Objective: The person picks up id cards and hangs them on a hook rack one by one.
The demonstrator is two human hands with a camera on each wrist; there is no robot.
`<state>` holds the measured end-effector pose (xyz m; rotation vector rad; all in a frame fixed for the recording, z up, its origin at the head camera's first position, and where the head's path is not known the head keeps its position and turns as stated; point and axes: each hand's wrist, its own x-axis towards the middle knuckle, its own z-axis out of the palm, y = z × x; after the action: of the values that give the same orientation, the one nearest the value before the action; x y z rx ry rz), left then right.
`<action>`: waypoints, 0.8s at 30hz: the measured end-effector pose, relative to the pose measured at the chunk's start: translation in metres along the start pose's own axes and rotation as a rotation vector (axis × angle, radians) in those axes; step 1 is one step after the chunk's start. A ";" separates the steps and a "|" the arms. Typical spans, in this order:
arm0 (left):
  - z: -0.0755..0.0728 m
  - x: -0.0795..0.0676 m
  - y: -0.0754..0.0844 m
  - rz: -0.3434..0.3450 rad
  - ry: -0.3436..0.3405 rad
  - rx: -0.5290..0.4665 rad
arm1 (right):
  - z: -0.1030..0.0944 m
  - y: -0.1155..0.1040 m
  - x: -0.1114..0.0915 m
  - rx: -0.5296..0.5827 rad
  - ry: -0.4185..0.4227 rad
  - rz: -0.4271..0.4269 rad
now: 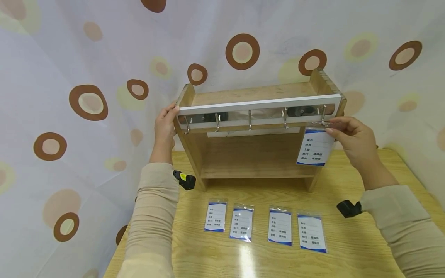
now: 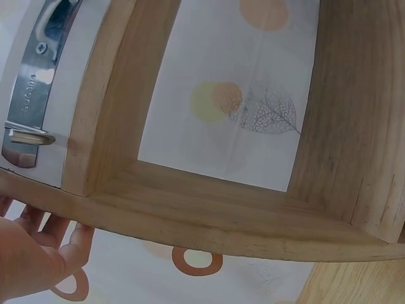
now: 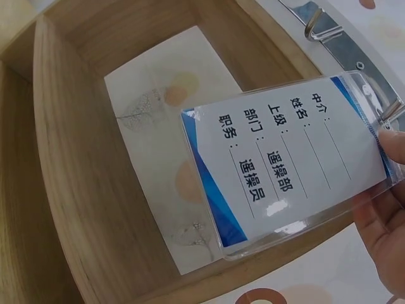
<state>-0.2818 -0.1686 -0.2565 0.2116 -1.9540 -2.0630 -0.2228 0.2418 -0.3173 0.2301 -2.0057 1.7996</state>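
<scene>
A wooden shelf (image 1: 253, 156) stands upright on the table, with a metal hook rail (image 1: 240, 115) along its white top front bar. My left hand (image 1: 165, 125) holds the shelf's left side near the top; in the left wrist view its fingers (image 2: 79, 244) lie against the outer edge. With thumb and fingers my right hand (image 1: 356, 137) pinches the upper edge of a clear-sleeved badge (image 1: 314, 147) printed in blue and white. The badge hangs right at the rightmost hook (image 1: 323, 112). In the right wrist view, its top touches or overlaps the hook; whether the hook passes through its slot cannot be told.
Several more badges lie in a row before the shelf, among them a left one (image 1: 215, 217) and a right one (image 1: 311, 233). The wooden table (image 1: 194, 262) reaches a patterned cloth wall (image 1: 121, 46) behind and beside it. Other hooks (image 1: 250, 119) line the rail.
</scene>
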 end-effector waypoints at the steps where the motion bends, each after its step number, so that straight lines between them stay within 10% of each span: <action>1: 0.000 0.000 0.000 0.000 0.001 0.003 | -0.001 0.000 0.000 -0.002 -0.001 -0.003; 12: 0.004 0.001 0.002 0.011 -0.013 0.006 | -0.010 0.005 -0.008 0.230 0.008 -0.071; 24: 0.001 0.001 0.004 0.025 -0.096 0.070 | -0.020 0.029 -0.033 0.306 0.025 0.036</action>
<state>-0.2828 -0.1687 -0.2521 0.1043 -2.0763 -2.0250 -0.2007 0.2601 -0.3564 0.2636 -1.7201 2.1178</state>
